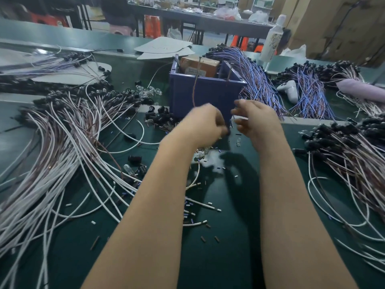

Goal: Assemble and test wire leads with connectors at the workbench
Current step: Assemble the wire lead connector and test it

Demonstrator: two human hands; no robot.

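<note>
Both my hands are raised together in front of a blue plastic box [203, 97] at the centre of the green bench. My left hand [205, 123] is curled, its fingers closed near a thin brown wire [194, 88] that runs up to the box rim and a small dark part at its fingertips; motion blur hides the grip. My right hand [253, 118] is half open just to the right, fingers spread and blurred. A big fan of white and brown wire leads [62, 155] with black connectors lies on the left.
More white-brown leads [350, 155] lie at the right, blue-white bundles [258, 80] behind the box. Loose black sockets [160, 116], clear bulbs [149, 91], and cut wire bits litter the mat. A white tool [290, 90] and a bottle [271, 38] stand at the back right.
</note>
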